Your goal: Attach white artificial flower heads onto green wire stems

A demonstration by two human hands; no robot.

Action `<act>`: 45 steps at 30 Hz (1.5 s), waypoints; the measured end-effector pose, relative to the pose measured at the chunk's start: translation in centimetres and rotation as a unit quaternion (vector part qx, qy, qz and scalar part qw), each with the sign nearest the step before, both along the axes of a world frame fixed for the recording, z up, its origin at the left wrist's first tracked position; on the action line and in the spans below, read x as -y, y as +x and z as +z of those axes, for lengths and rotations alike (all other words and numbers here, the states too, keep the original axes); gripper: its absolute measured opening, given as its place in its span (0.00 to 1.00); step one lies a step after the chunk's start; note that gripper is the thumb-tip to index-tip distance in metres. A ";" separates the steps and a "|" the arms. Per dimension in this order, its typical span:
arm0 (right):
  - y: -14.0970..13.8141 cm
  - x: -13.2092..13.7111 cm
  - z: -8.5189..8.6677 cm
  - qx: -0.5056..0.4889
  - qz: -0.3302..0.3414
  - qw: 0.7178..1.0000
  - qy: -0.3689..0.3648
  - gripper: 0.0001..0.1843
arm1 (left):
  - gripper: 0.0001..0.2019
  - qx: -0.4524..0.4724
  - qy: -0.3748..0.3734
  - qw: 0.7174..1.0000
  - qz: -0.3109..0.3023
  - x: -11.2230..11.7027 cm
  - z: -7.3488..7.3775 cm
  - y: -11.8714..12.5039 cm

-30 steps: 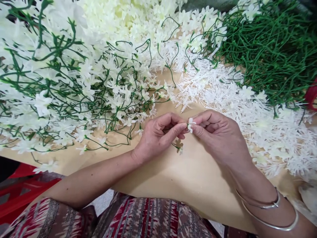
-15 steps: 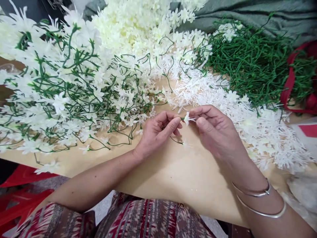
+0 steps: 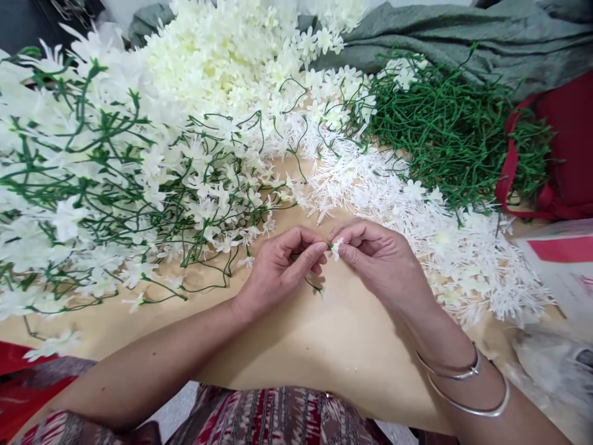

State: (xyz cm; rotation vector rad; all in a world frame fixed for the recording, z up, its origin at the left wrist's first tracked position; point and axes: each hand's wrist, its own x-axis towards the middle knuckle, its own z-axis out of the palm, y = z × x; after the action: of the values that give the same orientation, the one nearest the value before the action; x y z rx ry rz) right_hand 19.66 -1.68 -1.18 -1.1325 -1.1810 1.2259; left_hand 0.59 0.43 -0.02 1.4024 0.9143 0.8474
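Between my hands is a small white artificial flower [image 3: 337, 248] at the tip of a green plastic stem [image 3: 314, 286]. My left hand [image 3: 283, 267] pinches the stem just behind the bloom, and the rest of the stem hangs down below the fingers. With thumb and forefinger, my right hand [image 3: 377, 259] grips the flower from the other side; its fingertips partly hide the petals. Left of my hands lies a big heap of white flowers on green stems [image 3: 185, 185]. Just beyond my right hand are loose white stamen pieces [image 3: 384, 185].
Bare green stems [image 3: 458, 123] are piled at the back right beside a red bag with a strap [image 3: 509, 154]. Loose cream petals [image 3: 222, 55] form a mound at the back, near a grey-green cloth [image 3: 417, 31]. Clear plastic [image 3: 551, 364] lies at the right on the tan table [image 3: 324, 352].
My right hand has closed in on the bloom, its fingertips now on the petals and against my left fingertips. The whole view has shifted slightly to the right.
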 end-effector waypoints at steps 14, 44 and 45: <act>-0.4 -0.8 0.6 -0.017 0.012 1.000 -0.002 0.12 | 0.19 0.031 -0.009 0.999 0.035 -0.1 0.3 0.6; 0.9 -0.1 0.9 0.506 -0.019 0.758 0.411 0.08 | 0.20 0.057 -0.041 0.997 -0.025 -0.4 -0.9 0.4; 0.6 0.1 0.8 0.498 -0.013 0.761 0.416 0.06 | 0.19 0.061 -0.051 0.997 -0.017 -0.7 -1.0 0.3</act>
State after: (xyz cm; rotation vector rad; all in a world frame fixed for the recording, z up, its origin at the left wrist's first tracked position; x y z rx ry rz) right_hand 20.28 -1.75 -0.34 -1.0451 -2.1749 -0.1496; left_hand 0.90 1.09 -1.00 1.2601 0.8266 0.8407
